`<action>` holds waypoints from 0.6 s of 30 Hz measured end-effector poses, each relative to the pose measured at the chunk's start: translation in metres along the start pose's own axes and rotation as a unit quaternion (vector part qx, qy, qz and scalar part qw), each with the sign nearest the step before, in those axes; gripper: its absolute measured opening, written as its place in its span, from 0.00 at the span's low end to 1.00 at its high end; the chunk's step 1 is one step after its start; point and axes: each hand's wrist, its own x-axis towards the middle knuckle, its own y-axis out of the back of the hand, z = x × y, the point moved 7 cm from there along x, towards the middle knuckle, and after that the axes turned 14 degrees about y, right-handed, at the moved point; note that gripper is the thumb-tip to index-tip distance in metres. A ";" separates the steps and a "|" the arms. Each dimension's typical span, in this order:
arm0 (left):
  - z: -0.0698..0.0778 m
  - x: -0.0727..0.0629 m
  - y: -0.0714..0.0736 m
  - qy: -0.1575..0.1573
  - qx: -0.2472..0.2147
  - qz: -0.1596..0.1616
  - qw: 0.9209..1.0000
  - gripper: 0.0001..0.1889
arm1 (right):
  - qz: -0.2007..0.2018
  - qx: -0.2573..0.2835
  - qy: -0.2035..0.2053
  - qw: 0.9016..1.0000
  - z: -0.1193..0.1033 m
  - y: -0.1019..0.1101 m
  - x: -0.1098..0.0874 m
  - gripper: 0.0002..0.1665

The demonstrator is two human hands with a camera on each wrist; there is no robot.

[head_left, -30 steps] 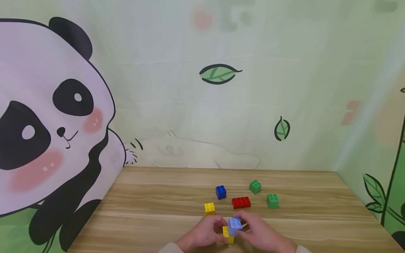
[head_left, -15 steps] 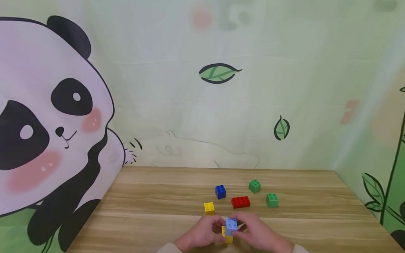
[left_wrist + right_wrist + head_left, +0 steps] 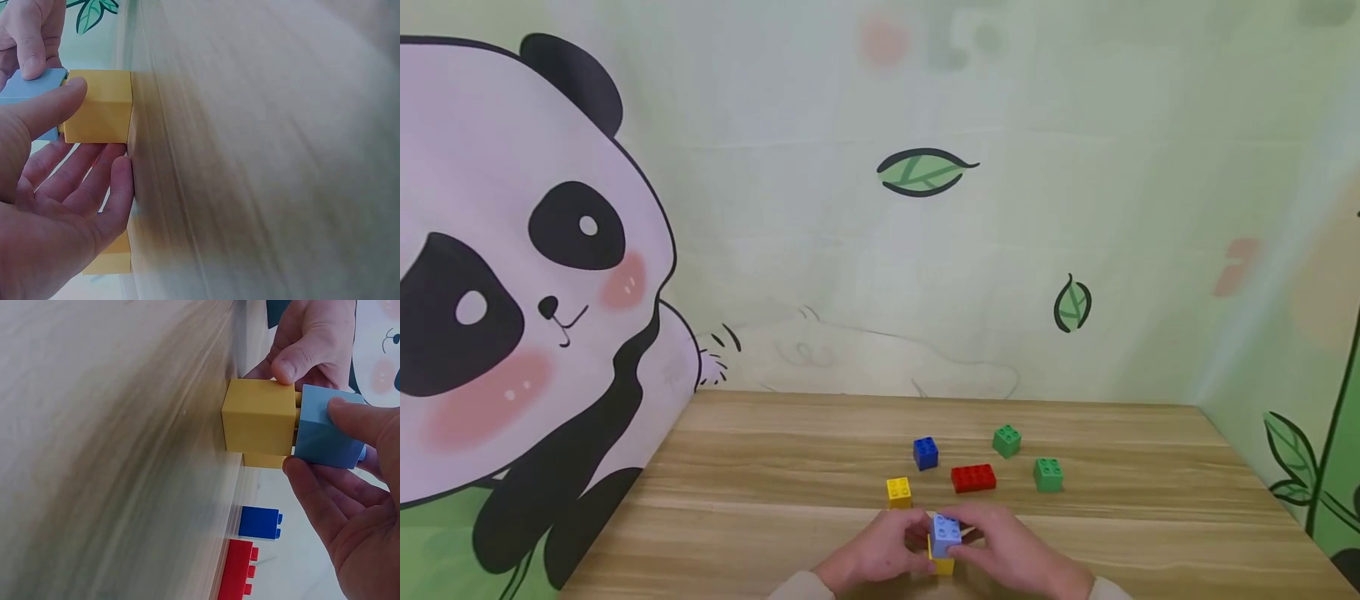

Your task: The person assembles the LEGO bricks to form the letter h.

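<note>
On the wooden table, my left hand pinches a yellow building brick between thumb and fingers, low against the tabletop. Above it, my right hand grips a light blue brick with its thumb on one side and fingers on the other. In the right wrist view the light blue brick sits over the studs of the yellow brick. A narrow gap with the yellow studs shows between the two. From the head view, the light blue brick hides most of the yellow one.
Beyond the hands are a second yellow brick, a dark blue brick, a long red brick and two green bricks, one nearer and one farther back. A panda-printed backdrop stands behind the table.
My right hand has shifted the light blue brick slightly left, so it lines up more over the yellow brick. The left hand keeps its hold, and the other bricks have stayed in place.
</note>
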 end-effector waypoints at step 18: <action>-0.001 -0.001 -0.001 -0.018 -0.020 -0.016 1.000 0.13 | -0.028 -0.049 0.018 0.998 -0.005 -0.003 0.005 0.26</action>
